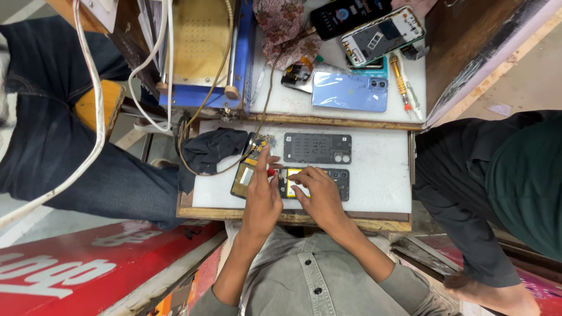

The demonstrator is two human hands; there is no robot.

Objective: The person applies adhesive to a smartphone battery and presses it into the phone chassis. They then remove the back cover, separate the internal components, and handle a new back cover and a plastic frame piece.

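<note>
Opened phone (pixel 319 182) is mostly covered by both hands: left hand (pixel 261 199) hides its left end, right hand (pixel 319 196) its middle. Red-tipped tool (pixel 270 171) just left of the phone's middle: too small to identify (grip not readable). Far above the phone, the dark phone (pixel 345 14) is cut by the top edge. 2 bystanders flanking it are cropped.

Two hands, left (pixel 261 199) and right (pixel 319 196); two opened phones (pixel 316 183) (pixel 382 35); one blue phone (pixel 349 91); one dark back panel (pixel 317 147); one screwdriver (pixel 400 82); two cloths (pixel 213 149) (pixel 284 26).
</note>
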